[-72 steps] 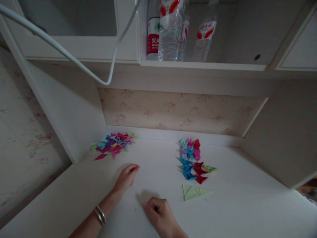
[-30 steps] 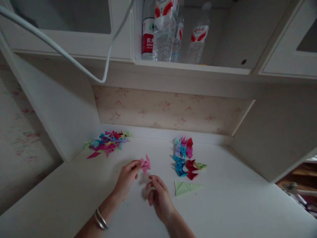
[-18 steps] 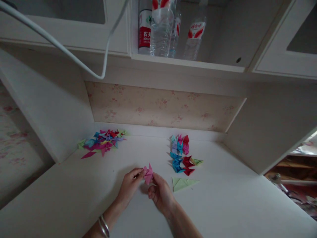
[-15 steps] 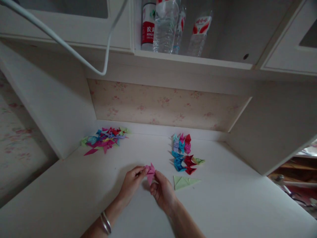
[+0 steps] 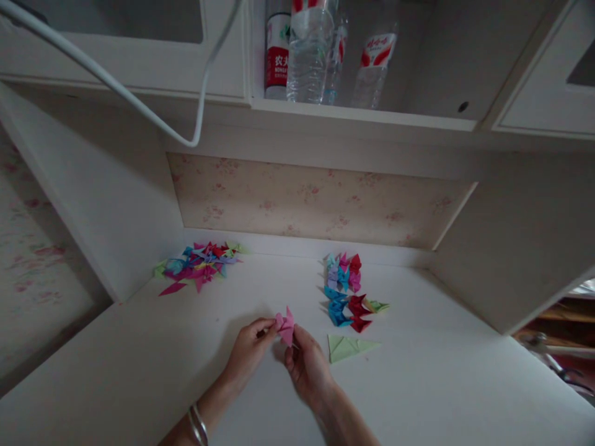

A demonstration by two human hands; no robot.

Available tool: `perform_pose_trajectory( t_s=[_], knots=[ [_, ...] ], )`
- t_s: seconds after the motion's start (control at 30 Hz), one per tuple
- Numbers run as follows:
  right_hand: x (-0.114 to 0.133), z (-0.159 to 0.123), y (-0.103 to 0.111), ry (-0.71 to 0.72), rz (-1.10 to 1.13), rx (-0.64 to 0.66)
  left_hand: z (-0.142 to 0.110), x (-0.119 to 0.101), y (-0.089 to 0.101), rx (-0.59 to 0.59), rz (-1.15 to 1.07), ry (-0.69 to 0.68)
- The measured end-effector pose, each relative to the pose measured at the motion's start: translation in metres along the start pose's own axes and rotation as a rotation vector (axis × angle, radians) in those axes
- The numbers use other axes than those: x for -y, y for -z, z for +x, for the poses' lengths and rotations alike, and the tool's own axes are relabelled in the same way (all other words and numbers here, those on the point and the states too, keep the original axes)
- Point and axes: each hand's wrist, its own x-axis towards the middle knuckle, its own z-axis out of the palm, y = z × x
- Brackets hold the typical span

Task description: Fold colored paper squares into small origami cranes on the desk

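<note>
A small pink folded-paper piece [image 5: 287, 327] is held up between my two hands, over the white desktop. My left hand [image 5: 251, 347] pinches its left side between thumb and fingertips. From the right, my right hand [image 5: 308, 364] grips the other side, thumb on top and fingers curled beneath. Its far side and underside are hidden. Close to my right hand lies a flat, light green folded paper triangle [image 5: 352, 348], with crease lines showing. Beyond it sit several folded paper pieces in blue [image 5: 338, 310] and red [image 5: 359, 313], arranged in rows.
A loose pile of colourful folded paper [image 5: 204, 263] lies at the desk's back left. Above, plastic bottles [image 5: 310, 56] stand on an open cabinet shelf. A white lamp arm or cable [image 5: 139, 105] hangs at upper left. Side panels [image 5: 511, 235] bound the white desk [image 5: 418, 384].
The pink paper has turned slightly in my fingers, its points now slanting differently. Both hands keep hold of it. The whole view has shifted a little downward.
</note>
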Motion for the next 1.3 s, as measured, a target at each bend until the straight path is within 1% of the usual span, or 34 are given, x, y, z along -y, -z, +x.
perform_pose_trajectory(
  t_s=[0.17,0.33,0.47,0.67,0.8,0.9,1.1,1.2,1.3],
  knots=[
    [-0.001,0.002,0.002,0.004,0.081,-0.041,0.004,0.004,-0.004,0.012,0.002,0.018],
    [0.003,-0.001,0.0,-0.024,0.137,-0.056,0.005,0.008,-0.007,-0.016,0.001,0.024],
    [0.005,-0.001,0.0,-0.04,0.107,-0.035,0.004,0.01,-0.008,-0.045,0.005,-0.013],
    [0.006,-0.003,0.0,-0.038,0.03,-0.004,0.003,0.011,-0.007,-0.049,-0.017,-0.025],
    [0.008,-0.005,-0.001,-0.068,0.048,0.01,0.003,0.012,-0.006,-0.05,-0.002,-0.04],
    [0.008,-0.007,-0.003,-0.05,0.022,0.032,0.002,0.012,-0.007,-0.051,0.004,-0.058],
    [0.01,-0.01,-0.004,-0.024,-0.013,0.019,0.0,0.01,-0.007,-0.058,0.015,-0.086],
    [0.01,-0.009,-0.003,-0.038,-0.005,0.04,0.0,0.009,-0.007,-0.06,0.001,-0.081],
    [0.01,-0.008,-0.001,-0.04,-0.001,0.068,-0.001,0.006,-0.007,-0.068,-0.024,-0.046]
  ],
)
